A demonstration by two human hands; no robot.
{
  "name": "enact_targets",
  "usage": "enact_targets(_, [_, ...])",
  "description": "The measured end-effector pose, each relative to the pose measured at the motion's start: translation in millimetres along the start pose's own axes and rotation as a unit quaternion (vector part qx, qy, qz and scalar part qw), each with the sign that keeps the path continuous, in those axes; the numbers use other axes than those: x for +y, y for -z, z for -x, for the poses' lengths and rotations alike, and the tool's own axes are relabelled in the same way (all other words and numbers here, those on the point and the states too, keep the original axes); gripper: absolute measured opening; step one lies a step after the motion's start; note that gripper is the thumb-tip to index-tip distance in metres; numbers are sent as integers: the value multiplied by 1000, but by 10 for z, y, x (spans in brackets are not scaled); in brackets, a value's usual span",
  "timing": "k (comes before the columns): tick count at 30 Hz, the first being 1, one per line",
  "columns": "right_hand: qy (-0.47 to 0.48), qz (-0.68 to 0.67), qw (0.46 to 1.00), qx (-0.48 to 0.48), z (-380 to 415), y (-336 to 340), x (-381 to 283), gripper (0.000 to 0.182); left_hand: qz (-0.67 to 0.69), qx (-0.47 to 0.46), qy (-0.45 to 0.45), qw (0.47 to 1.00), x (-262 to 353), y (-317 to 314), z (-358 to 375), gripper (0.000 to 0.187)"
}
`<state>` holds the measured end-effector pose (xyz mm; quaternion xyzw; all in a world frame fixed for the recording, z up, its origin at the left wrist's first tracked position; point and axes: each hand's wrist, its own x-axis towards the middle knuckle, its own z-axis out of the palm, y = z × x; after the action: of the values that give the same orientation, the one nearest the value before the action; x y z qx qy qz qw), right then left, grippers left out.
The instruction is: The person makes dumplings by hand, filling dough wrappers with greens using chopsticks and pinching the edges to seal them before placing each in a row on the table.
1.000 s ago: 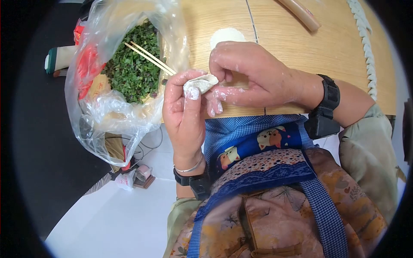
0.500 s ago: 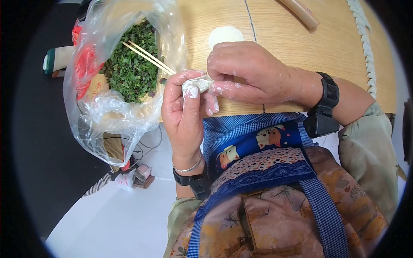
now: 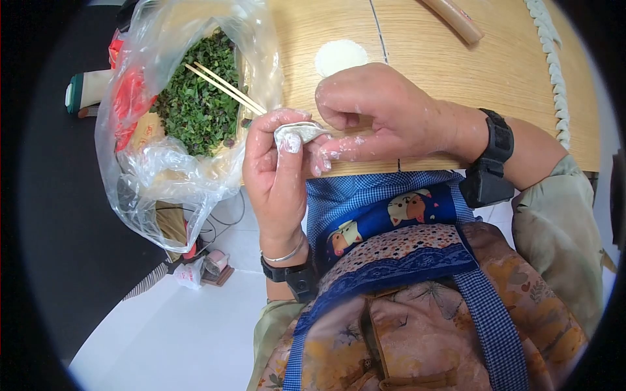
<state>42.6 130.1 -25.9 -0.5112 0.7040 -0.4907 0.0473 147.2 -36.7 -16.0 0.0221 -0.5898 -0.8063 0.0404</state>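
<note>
A small folded dumpling [image 3: 300, 133] of pale dough is pinched between the thumb and fingers of my left hand [image 3: 277, 156], near the table's front edge. Just right of it is my right hand [image 3: 378, 114], floury, with thumb and forefinger apart and the other fingers curled; its thumb tip is beside the dumpling's right end. Whether that tip touches the dough I cannot tell. A round flat dough wrapper [image 3: 341, 57] lies on the wooden table [image 3: 306, 29] behind my hands. To the left, chopped greens [image 3: 202, 98] fill an open plastic bag [image 3: 261, 39], with two chopsticks [image 3: 225, 86] resting on them.
A rolling pin [image 3: 456, 21] lies at the back right of the table. Along the right edge runs a row of finished dumplings [image 3: 557, 85]. A white and green object [image 3: 88, 90] is left of the bag. Cables hang below the table.
My right thumb and forefinger have opened and drawn back slightly from the dumpling, showing more of its pleated edge. My left hand has shifted very slightly left.
</note>
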Motion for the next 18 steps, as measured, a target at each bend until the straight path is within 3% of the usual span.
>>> enact_targets(2, [0,-19,1000,6,4,-33,17,33,-8,19,10,1000,1,-11,8,19])
enact_targets(6, [-6,-62,998,-11,9,-37,-6,33,-45,12,6,999,-27,11,16,22])
enact_targets(11, [58,-43,996,44,0,-92,32,19,-42,-20,16,999,-21,26,21,22])
enact_targets(18, [106,-32,992,61,-8,-93,66,21,-37,-21,2,999,-23,64,10,16])
